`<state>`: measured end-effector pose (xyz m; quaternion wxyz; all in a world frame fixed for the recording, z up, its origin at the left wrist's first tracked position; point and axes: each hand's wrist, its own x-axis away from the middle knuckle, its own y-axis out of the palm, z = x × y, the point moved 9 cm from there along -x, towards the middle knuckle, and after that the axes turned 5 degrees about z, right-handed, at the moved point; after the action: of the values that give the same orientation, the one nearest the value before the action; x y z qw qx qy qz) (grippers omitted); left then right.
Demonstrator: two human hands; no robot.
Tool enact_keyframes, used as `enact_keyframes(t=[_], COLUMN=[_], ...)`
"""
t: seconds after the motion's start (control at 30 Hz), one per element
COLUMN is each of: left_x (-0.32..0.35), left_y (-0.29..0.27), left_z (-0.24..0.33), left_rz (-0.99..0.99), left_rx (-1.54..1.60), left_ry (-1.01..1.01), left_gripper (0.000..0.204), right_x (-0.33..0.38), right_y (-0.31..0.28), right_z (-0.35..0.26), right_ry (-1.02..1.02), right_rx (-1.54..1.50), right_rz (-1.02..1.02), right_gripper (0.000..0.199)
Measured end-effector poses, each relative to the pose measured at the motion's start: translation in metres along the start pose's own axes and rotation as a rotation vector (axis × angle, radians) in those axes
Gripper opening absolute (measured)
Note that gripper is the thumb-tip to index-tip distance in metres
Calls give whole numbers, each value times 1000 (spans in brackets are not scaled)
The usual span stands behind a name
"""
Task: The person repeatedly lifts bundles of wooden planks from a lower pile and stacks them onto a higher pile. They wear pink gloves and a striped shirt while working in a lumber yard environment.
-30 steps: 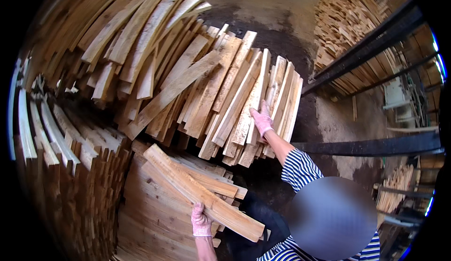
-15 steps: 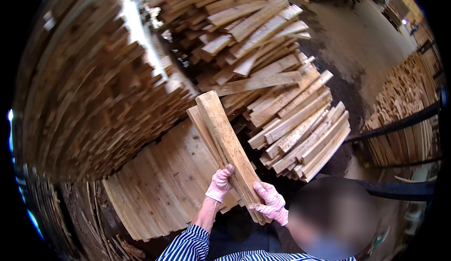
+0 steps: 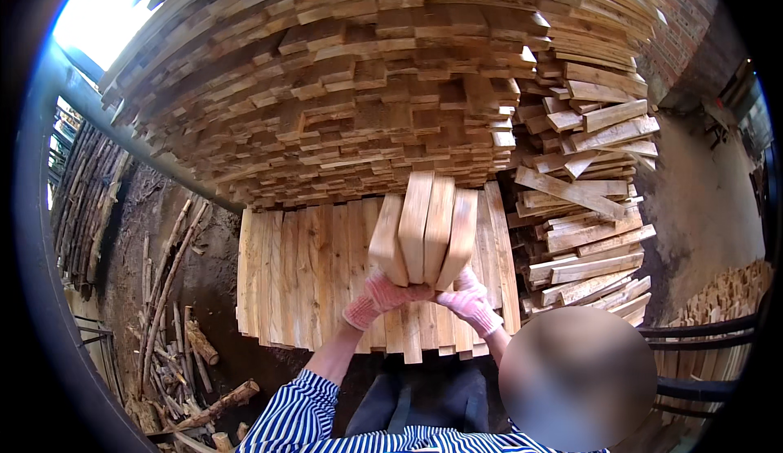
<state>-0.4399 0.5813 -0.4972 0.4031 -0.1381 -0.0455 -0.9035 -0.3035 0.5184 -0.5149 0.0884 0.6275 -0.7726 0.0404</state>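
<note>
Several short wooden boards (image 3: pixel 437 223) stand bunched together in front of me, their far ends raised and slightly fanned. My left hand (image 3: pixel 390 294), in a pink-and-white knit glove, is closed around the near end of the bunch from the left. From the other side my right hand (image 3: pixel 466 298), gloved the same way, grips it too. Both hands nearly meet below the boards, and some fingers are hidden behind the wood. Under the bunch lies a flat layer of boards (image 3: pixel 306 274) placed side by side, lengthwise away from me.
A tall stack of boards (image 3: pixel 342 86) rises just beyond the layer. To the right is a looser pile of boards (image 3: pixel 599 261). Branches and logs (image 3: pixel 175 331) lie on the dirt at left. Black metal bars (image 3: pixel 693 389) and a round blurred patch are at lower right.
My view has swung left toward the tall stack. The held boards have moved over the flat layer, and their far ends now fan apart. Both hands have shifted to the near end.
</note>
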Motion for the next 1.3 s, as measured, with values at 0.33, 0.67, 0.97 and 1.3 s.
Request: enact_keyframes(t=[0.33,0.67,0.97,1.3], left_x=[-27,30,-48,-114], left_y=[-60,-223,-387,-395], left_z=[-41,-20,-168,-206], left_rz=[14,311,401,100], left_rx=[177,-344,-1580,-1440], left_ry=[-6,-241,-248,-300], left_gripper=[75,113,65,81], right_x=[-60,-119,-166,-234], right_y=[38,-15,21,21], right_z=[81,53,116,184], right_ry=[79,106,-61,274], right_rx=[136,953,1613,1769], right_rz=[-145,-200,-374,-326], right_gripper=[94,79,62,74])
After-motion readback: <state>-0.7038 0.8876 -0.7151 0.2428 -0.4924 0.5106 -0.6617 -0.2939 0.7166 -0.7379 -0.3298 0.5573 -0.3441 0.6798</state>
